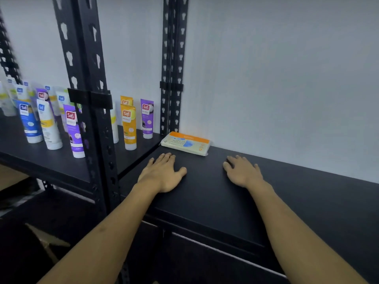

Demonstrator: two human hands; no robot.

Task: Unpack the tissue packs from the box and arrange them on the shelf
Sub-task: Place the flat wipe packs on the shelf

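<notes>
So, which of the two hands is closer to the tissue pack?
The left hand: its fingertips almost reach the tissue pack in the shelf's back corner, while the right hand rests further right.

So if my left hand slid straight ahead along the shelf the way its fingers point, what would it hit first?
Most likely the tissue pack. The left hand lies flat on the shelf, fingers pointing toward the back wall, and the pack lies just beyond the fingertips, slightly to the right. Depth is hard to judge, so it might only clip the pack's near left corner.
</notes>
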